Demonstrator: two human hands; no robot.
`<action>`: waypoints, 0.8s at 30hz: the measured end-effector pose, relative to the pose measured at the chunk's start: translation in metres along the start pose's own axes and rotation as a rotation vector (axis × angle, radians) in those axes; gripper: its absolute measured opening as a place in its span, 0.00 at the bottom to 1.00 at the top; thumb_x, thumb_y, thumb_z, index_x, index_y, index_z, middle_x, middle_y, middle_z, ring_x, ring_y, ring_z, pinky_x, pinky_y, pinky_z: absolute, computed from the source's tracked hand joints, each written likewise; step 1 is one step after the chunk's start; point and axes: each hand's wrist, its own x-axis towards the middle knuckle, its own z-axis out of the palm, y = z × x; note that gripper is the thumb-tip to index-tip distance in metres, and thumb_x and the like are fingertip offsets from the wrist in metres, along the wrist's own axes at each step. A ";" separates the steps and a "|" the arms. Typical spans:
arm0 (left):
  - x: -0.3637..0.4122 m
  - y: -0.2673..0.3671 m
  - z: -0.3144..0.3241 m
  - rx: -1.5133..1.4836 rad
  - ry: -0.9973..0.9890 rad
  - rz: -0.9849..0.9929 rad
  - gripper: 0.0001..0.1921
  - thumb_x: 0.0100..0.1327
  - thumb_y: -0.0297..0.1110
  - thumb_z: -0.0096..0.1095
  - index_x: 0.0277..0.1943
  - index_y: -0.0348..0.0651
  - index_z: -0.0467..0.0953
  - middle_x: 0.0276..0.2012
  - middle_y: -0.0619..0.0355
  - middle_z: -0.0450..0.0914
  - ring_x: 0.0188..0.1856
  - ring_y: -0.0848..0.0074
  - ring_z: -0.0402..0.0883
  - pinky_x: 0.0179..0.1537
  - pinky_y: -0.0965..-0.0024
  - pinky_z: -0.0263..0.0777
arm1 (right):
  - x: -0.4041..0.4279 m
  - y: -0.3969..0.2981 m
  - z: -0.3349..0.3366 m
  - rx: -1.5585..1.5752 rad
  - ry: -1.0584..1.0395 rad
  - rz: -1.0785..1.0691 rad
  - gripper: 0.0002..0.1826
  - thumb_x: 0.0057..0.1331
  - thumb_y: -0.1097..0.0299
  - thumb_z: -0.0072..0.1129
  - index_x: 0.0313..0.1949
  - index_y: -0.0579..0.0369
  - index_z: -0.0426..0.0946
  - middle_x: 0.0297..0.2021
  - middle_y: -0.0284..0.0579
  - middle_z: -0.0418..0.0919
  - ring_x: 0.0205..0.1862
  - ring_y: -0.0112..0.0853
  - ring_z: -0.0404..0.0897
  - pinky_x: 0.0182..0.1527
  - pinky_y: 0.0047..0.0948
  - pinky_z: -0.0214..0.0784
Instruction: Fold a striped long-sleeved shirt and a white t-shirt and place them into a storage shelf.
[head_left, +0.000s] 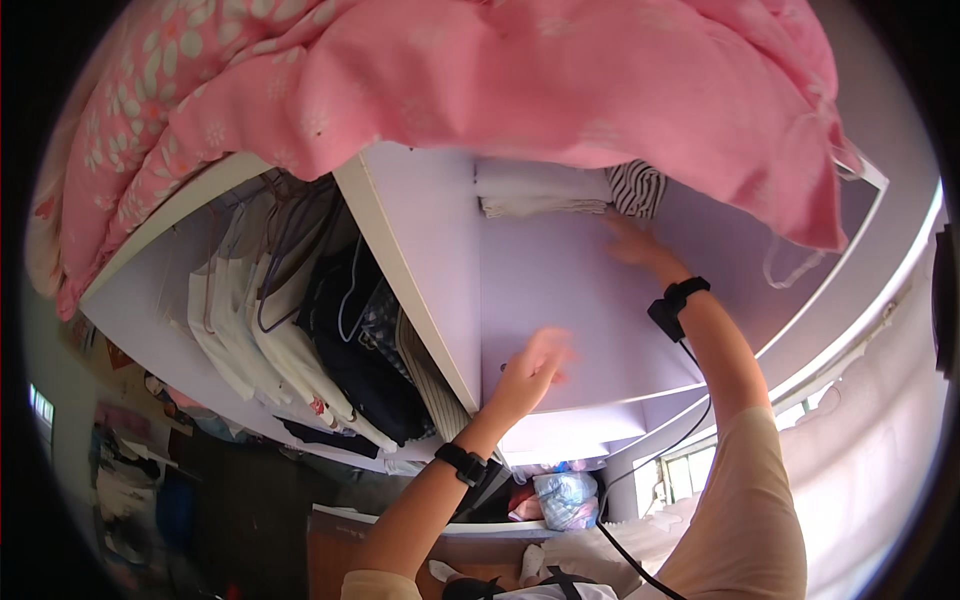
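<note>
Inside a pale lilac wardrobe compartment, my right hand (636, 244) reaches towards a black-and-white striped folded cloth (636, 187) at the back; whether its fingertips touch it cannot be told. Beside that cloth, to its left, lies a stack of folded white cloths (544, 186). My left hand (538, 367) is over the front part of the shelf (570, 300), blurred, with nothing seen in it and its fingers partly apart. Each wrist wears a black strap with a device, and a black cable runs down from the right one.
A pink flowered quilt (525, 82) lies on top and hangs over the compartments. Left of the divider (409, 277), clothes (360, 337) hang on hangers. Below are a lower shelf and a plastic bag of cloth (566, 499). A light curtain (870, 420) and window are at the right.
</note>
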 end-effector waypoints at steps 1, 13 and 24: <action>0.003 0.002 0.005 -0.020 -0.009 0.012 0.16 0.73 0.41 0.43 0.56 0.39 0.64 0.44 0.50 0.78 0.36 0.75 0.79 0.41 0.74 0.73 | -0.009 0.005 -0.001 -0.012 0.009 0.027 0.32 0.64 0.65 0.49 0.68 0.46 0.57 0.71 0.46 0.47 0.73 0.41 0.44 0.71 0.52 0.32; 0.003 -0.013 0.000 0.068 -0.022 0.197 0.13 0.71 0.36 0.48 0.53 0.39 0.67 0.37 0.55 0.81 0.33 0.78 0.78 0.37 0.75 0.71 | -0.334 -0.134 0.054 0.537 0.757 0.077 0.17 0.63 0.78 0.51 0.53 0.57 0.71 0.46 0.50 0.77 0.51 0.42 0.77 0.54 0.34 0.67; -0.025 -0.017 0.030 0.946 -0.096 0.959 0.18 0.58 0.35 0.60 0.52 0.46 0.71 0.52 0.58 0.75 0.54 0.64 0.72 0.54 0.59 0.63 | -0.768 -0.365 0.201 0.736 0.390 1.342 0.19 0.64 0.71 0.55 0.55 0.57 0.69 0.42 0.50 0.80 0.41 0.34 0.81 0.44 0.31 0.72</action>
